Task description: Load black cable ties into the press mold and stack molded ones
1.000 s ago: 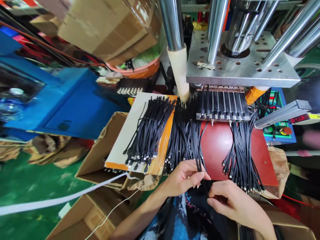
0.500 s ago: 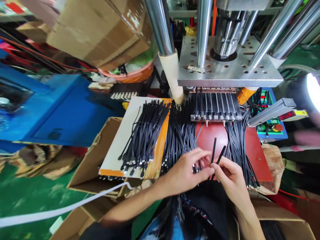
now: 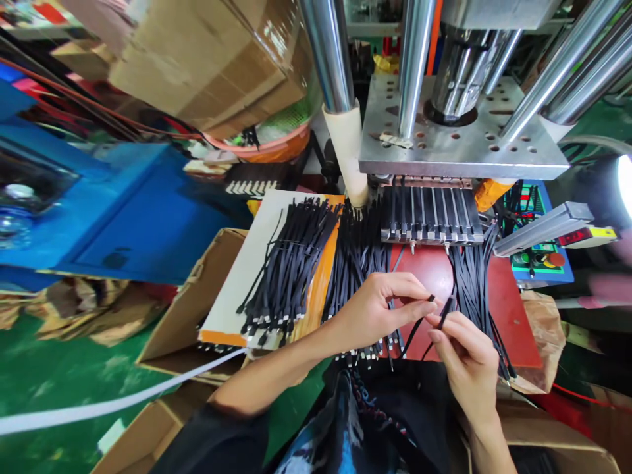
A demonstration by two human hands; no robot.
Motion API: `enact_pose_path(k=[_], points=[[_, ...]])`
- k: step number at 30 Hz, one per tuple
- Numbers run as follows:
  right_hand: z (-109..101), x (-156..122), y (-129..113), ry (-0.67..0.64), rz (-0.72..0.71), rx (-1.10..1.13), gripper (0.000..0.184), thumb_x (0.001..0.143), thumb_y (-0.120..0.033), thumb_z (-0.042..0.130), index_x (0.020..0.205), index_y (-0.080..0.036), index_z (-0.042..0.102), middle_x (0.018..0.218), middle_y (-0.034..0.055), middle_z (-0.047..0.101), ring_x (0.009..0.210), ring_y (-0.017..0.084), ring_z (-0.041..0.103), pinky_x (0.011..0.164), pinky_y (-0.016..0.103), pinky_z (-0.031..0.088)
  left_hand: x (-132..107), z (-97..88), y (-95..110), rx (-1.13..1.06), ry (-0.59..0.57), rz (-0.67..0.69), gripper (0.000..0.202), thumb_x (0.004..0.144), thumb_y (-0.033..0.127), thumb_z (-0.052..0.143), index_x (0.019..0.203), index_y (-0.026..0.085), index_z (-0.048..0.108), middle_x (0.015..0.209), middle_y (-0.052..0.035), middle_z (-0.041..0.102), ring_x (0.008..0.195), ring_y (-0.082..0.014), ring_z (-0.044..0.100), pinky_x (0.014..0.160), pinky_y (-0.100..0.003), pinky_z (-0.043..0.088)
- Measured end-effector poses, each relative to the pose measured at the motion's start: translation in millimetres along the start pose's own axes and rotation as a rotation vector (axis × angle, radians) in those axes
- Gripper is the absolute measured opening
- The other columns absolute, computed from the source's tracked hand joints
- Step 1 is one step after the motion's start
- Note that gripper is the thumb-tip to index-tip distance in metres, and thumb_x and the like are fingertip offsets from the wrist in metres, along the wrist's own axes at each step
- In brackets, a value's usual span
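My left hand (image 3: 378, 308) pinches the tip of a thin black strap (image 3: 419, 319) between thumb and forefinger, above the red plate (image 3: 424, 276). My right hand (image 3: 464, 352) pinches a second black strap (image 3: 446, 311) just to the right, fingertips almost touching the left hand. Both straps trail down toward my lap. A heap of black straps (image 3: 358, 263) lies left of my hands, another bundle (image 3: 471, 283) lies to the right, and a third pile (image 3: 289, 263) rests on a white and orange board (image 3: 247, 263).
A press with steel columns (image 3: 328, 52) and a perforated metal plate (image 3: 459, 148) stands ahead, with a slotted mould (image 3: 429, 214) under it. A control box with buttons (image 3: 540, 260) is at right. Cardboard boxes (image 3: 197, 303) and a blue machine (image 3: 123, 210) stand left, on a green floor.
Both hands rose from near my lap to above the red plate. The straps that stood up between my fingers now hang down, held by their tips.
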State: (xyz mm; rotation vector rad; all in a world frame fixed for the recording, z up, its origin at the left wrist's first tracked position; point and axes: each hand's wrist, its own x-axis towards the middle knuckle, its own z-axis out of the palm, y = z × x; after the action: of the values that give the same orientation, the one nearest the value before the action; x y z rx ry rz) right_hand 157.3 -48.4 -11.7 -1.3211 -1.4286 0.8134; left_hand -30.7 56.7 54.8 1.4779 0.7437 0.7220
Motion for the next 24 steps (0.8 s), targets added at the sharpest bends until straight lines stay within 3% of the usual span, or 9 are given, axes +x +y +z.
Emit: enact_pose_path(k=[6,12,15,17,20,24], points=[[10,12,-9,-0.084,0.011,0.001,0.019,0.104,-0.029,0.064,0.089,-0.022,0.073,0.085,0.0048,0.065,0.069,0.016,0.057,0.055,0.028,0.042,4,0.6,2,-0.064,0.074,-0.042,0.042,0.083,0.056,0.086,0.083,0.015,0.078,0.082,-0.0041,0.071,0.075,-0.0156,0.064,0.071,-0.026,0.051],[26,20,-2,-0.087,0.089,0.004,0.034,0.105,-0.035,0.062,0.076,-0.021,0.053,0.071,-0.0032,0.049,0.061,0.012,0.043,0.055,0.026,0.035,21,-4.1,-1,0.138,0.170,0.158,0.021,0.095,0.036,0.078,0.086,0.017,0.076,0.083,-0.0022,0.069,0.077,-0.0144,0.063,0.073,-0.026,0.049],[30,12,9,-0.321,0.254,0.086,0.038,0.105,-0.043,0.060,0.075,-0.022,0.053,0.072,-0.0022,0.052,0.062,0.013,0.051,0.056,0.025,0.042,46,-21.8,-15,0.313,0.331,0.334,0.011,0.095,0.026,0.078,0.090,0.017,0.078,0.102,-0.0060,0.071,0.097,-0.0181,0.068,0.094,-0.032,0.052],[21,15,10,-0.514,0.340,0.133,0.039,0.105,-0.047,0.059,0.076,-0.021,0.056,0.074,-0.0008,0.057,0.064,0.015,0.058,0.057,0.025,0.047,70,-38.2,-31,0.444,0.431,0.376,0.008,0.093,0.024,0.079,0.089,0.016,0.078,0.122,-0.0108,0.069,0.116,-0.0223,0.067,0.110,-0.038,0.048],[-6,52,3,-0.607,0.298,0.037,0.042,0.104,-0.050,0.061,0.073,-0.021,0.057,0.068,-0.0021,0.055,0.060,0.014,0.057,0.054,0.025,0.044,111,-62.4,-56,0.599,0.499,0.293,0.008,0.091,0.021,0.079,0.086,0.015,0.077,0.136,-0.0140,0.065,0.133,-0.0286,0.061,0.120,-0.048,0.042],[-30,148,-7,-0.395,0.052,-0.112,0.050,0.099,-0.059,0.068,0.067,-0.021,0.059,0.057,-0.0028,0.055,0.052,0.012,0.051,0.052,0.026,0.041,154,-80.5,-74,0.681,0.538,0.221,0.007,0.093,0.021,0.076,0.089,0.016,0.075,0.108,-0.0106,0.076,0.118,-0.0285,0.068,0.113,-0.049,0.050]])
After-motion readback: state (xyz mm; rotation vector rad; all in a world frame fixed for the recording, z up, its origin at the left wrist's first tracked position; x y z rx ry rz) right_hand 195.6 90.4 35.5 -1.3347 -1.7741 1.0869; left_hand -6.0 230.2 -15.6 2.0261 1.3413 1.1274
